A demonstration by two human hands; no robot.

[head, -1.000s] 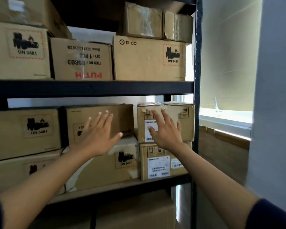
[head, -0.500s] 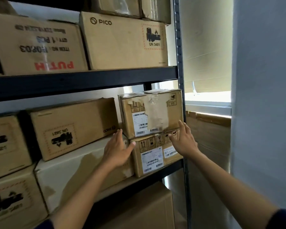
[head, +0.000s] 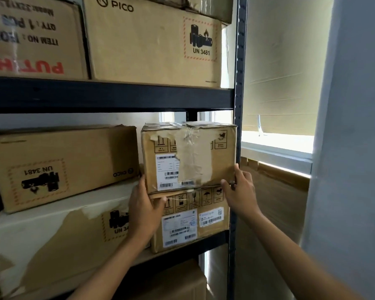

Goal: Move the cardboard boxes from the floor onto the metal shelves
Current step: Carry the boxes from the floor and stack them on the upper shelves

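Note:
A small taped cardboard box (head: 188, 156) sits on top of a second small labelled box (head: 191, 221) at the right end of the middle metal shelf (head: 108, 98). My left hand (head: 143, 211) is at the upper box's lower left corner, with its fingers up the left side and its thumb across the seam between the two boxes. My right hand (head: 240, 191) grips the upper box's lower right corner, thumb on the front face and fingers round the right edge.
Larger boxes (head: 61, 165) fill the shelf to the left, and a PICO box (head: 152, 40) stands on the shelf above. The black upright post (head: 238, 83) runs just right of the small boxes. A window with a blind (head: 281, 72) and a wall are further right.
The view has come closer to the shelf. Both hands have closed in from the front of the boxes onto the lower corners of the upper small box.

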